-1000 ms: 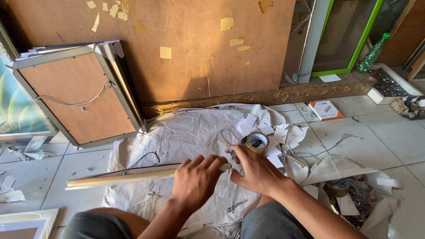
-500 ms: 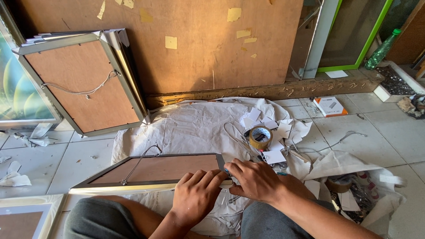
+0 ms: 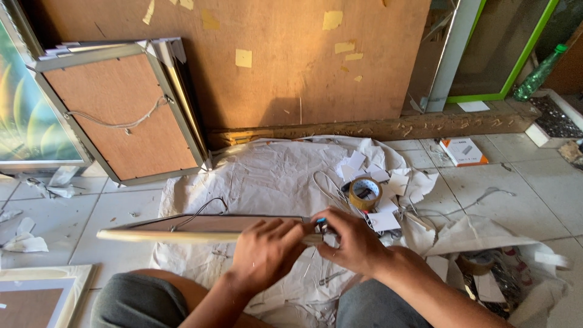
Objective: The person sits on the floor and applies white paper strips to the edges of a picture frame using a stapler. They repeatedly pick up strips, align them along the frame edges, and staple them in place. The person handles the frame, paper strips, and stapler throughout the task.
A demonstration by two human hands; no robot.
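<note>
Frame: pale-edged picture frame with brown backing board (image 3: 200,226) lies tilted on crumpled white paper (image 3: 267,176) at my knees.
Left hand (image 3: 265,254): clamped over its right end.
Right hand (image 3: 352,243): pinching a small blue-tipped tool (image 3: 320,223) at that corner (fixing the backing, I judge).
Next: a steady frame, careful pressure.

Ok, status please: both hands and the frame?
Left hand grips picture frame edge. Right hand at its corner with small tool. Tape roll nearby.

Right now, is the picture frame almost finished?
Partly. Done: a hanging wire already loops from the frame's back, like the finished frames leaning on the board. In hand: both hands, left and right, work at its right corner. Tape roll and paper scraps wait nearby.
</note>
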